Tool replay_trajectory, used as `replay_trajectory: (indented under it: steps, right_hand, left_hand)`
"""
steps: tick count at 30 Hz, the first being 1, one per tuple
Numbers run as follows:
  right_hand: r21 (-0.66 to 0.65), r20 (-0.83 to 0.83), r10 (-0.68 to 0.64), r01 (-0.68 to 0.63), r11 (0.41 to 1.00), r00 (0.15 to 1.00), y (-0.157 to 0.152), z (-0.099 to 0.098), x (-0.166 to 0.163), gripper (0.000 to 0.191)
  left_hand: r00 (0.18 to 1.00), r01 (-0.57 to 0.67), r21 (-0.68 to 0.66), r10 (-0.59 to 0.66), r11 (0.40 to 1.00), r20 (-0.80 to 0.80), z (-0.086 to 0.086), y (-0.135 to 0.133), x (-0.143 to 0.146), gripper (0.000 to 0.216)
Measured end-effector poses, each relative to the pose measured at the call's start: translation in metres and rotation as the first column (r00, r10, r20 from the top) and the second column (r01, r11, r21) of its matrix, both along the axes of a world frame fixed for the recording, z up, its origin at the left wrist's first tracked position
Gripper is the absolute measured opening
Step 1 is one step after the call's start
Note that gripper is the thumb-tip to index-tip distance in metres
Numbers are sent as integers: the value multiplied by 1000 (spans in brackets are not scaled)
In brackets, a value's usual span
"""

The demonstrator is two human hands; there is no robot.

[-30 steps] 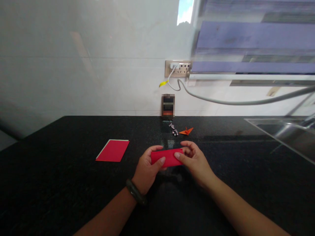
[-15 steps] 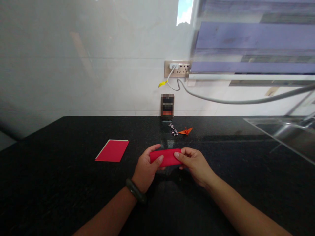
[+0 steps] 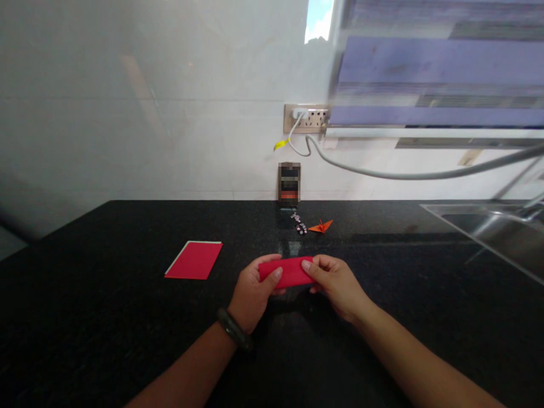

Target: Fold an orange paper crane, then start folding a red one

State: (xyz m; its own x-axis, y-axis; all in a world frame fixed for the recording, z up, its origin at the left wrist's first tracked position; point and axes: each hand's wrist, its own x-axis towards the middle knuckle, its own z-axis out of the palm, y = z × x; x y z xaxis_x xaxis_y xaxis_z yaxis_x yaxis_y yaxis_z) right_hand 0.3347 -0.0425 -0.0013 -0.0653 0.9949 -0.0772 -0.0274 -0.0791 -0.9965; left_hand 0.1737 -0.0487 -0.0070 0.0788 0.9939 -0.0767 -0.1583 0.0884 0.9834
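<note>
A red sheet of paper, folded into a narrow strip [image 3: 293, 272], is held level above the dark counter. My left hand [image 3: 254, 289] is closed on its left end, thumb lying on the front face and fingers behind. On the right end, my right hand [image 3: 334, 280] pinches the strip with its thumb in front. The fingertips behind the paper are partly hidden. A dark bangle [image 3: 234, 330] circles my left wrist.
A small stack of red paper [image 3: 193, 260] lies left on the black counter [image 3: 106, 317]. Beyond my hands are an orange paper crane [image 3: 323, 226], a beaded strap [image 3: 300, 225] and a pixelated device [image 3: 289, 184] against the wall. A steel sink [image 3: 505, 226] is at right; a cable [image 3: 382, 173] crosses above.
The fingers of my left hand behind the paper have lowered slightly toward its top edge. Both hands keep their hold, and the strip stays in nearly the same place.
</note>
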Motion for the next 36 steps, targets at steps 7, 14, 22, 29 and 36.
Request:
replay_trajectory:
  steps: [7, 14, 22, 29, 36]
  right_hand:
    - [13, 13, -3, 3, 1000, 1000, 1, 0, 0, 35]
    - [30, 93, 23, -26, 999, 995, 3, 5, 3, 34]
    - [28, 260, 192, -206, 978, 946, 0, -1, 6, 28]
    - [12, 216, 206, -214, 977, 954, 0, -3, 6, 26]
    - [0, 150, 157, -159, 987, 976, -1, -3, 3, 27]
  left_hand:
    - [999, -11, -20, 10, 1000, -35, 4, -2, 1, 30]
    - [974, 60, 10, -57, 998, -220, 1, 2, -6, 22]
    - [856, 264, 145, -163, 954, -490, 2, 5, -13, 23]
    - [772, 336, 153, -179, 929, -610, 2, 3, -13, 25]
    - [828, 337, 104, -242, 936, -507, 0, 1, -10, 21]
